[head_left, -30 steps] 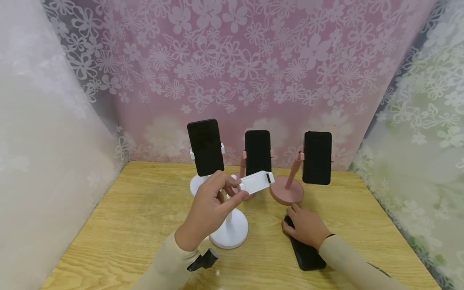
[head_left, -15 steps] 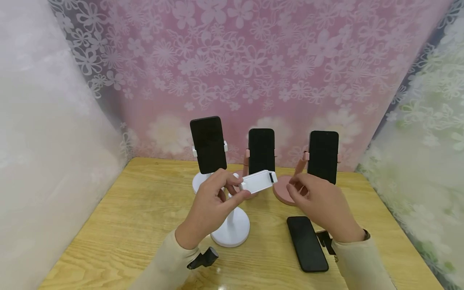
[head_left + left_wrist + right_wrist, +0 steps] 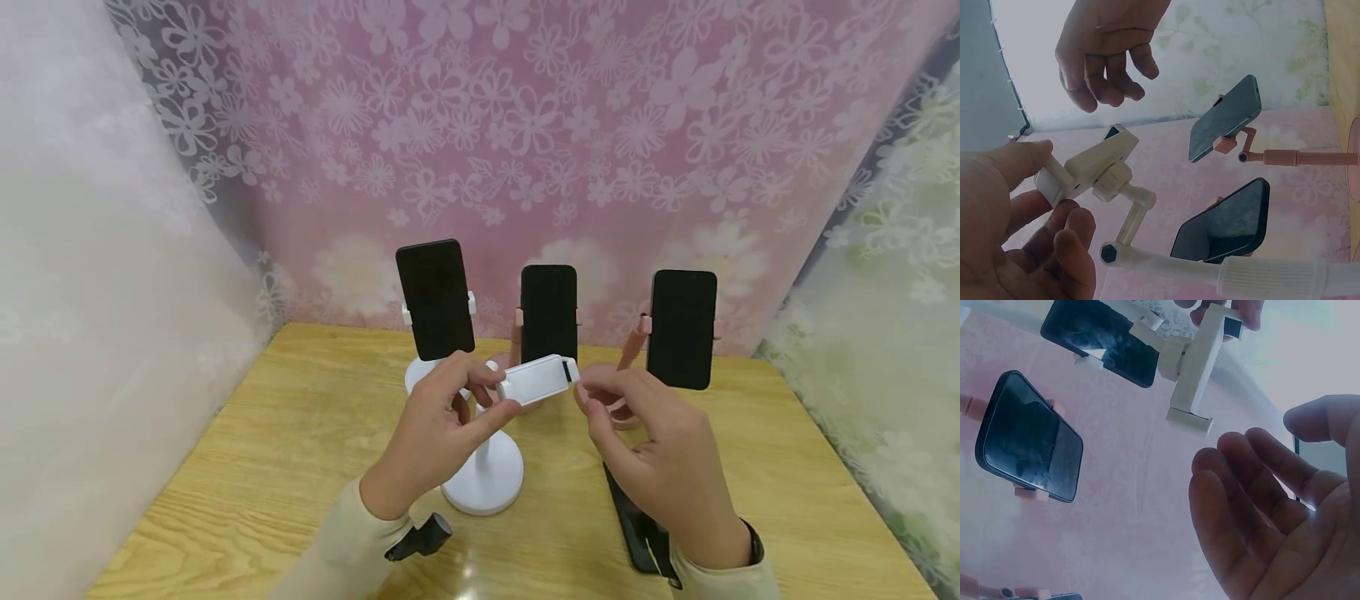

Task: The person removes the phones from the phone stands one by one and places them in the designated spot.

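Observation:
My left hand [image 3: 435,425] pinches the left end of a white phone clamp [image 3: 535,381] between thumb and fingers. The clamp tops a white phone stand, whose round base [image 3: 483,483] rests on the wooden table. Close to the clamp's right end is my right hand [image 3: 671,454], fingers loosely bent and holding nothing. In the right wrist view a gap shows between those fingertips and the clamp [image 3: 1197,372]. Under the right hand and wrist lies a black phone [image 3: 627,518], partly hidden.
Behind the hands stand three phones in holders: one phone [image 3: 437,300] on a white stand, a middle phone [image 3: 550,310] and a right phone [image 3: 682,329] on pink stands. A floral backdrop [image 3: 525,150] rises at the table's [image 3: 247,467] back edge.
My right hand has lifted off the black phone on the table and moved up and left to the clamp's right end. My left hand keeps its pinch on the clamp.

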Tool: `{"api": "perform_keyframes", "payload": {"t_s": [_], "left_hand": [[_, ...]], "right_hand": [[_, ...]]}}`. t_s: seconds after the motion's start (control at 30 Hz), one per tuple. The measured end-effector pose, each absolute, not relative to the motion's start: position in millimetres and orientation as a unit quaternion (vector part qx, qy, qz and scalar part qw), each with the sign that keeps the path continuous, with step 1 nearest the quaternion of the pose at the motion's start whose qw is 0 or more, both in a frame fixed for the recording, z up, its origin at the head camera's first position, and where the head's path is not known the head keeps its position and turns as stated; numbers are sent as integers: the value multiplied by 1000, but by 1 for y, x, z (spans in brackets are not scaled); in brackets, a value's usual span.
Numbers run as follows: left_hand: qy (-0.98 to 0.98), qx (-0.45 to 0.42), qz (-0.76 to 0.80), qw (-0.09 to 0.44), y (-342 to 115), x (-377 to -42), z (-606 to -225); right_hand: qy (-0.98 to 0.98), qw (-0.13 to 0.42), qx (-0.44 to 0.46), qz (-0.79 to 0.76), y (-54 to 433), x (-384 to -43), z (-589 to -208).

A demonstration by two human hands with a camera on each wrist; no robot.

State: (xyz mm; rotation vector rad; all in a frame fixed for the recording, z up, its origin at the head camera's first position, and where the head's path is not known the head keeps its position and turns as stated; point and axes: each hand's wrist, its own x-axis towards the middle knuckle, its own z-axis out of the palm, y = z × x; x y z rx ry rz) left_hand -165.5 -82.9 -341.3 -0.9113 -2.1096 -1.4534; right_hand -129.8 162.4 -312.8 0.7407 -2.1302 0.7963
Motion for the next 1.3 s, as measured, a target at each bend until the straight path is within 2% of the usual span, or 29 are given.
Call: {"api": "perform_keyframes", "payload": {"t_s": [0.33,0.67,1.07,1.2,1.3], "left_hand": [[-772,-310,-519,197,-85,-163,-338],[-735,-290,-584,187,-81,-166,-342],[-682,-285,-647,188,-141,-152,-308],[-698,-222,-644,220,-169,-151,-300],[-702,-150,-643,267,-192,-156,-296]], "right_hand": [[-829,347,294,326,157,-129,-313],[-818,355,307,332,154,-129,-315],[-830,347,293,323,162,-128,-317],[-834,342,286,325,163,-127,-319],[-835,340,287,325,161,-128,-320]]}}
